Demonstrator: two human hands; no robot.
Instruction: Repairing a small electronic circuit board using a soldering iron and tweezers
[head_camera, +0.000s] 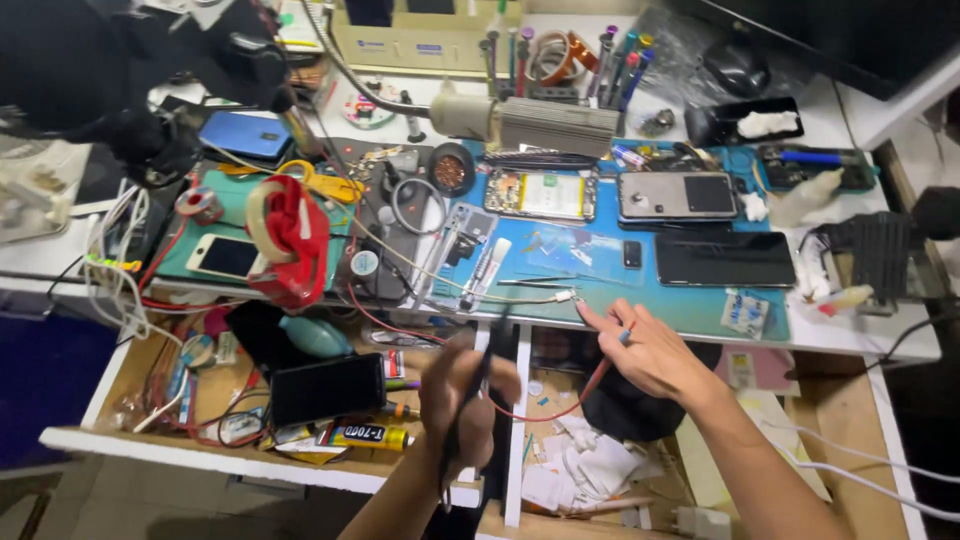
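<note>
My right hand (650, 350) rests at the front edge of the blue work mat (680, 305), pinching a thin red wire probe (575, 395) whose lead loops down over the open drawer. Its forefinger points at a white cable plug (563, 296) lying on the mat. My left hand (462, 400) is lower, over the drawer divider, closed round a black probe (470, 400) that points up toward the mat. Behind lie an opened phone with its yellow battery showing (541, 194), a grey phone back (678, 196) and a black phone screen (725, 259).
A red tape dispenser (285, 240) and a white phone (226, 257) sit at the left. Tweezers (535, 283) lie on the mat. Open drawers below hold a black device (327, 388), a glue tube (365, 437), white paper scraps (585, 470). Tool holder (560, 60) behind.
</note>
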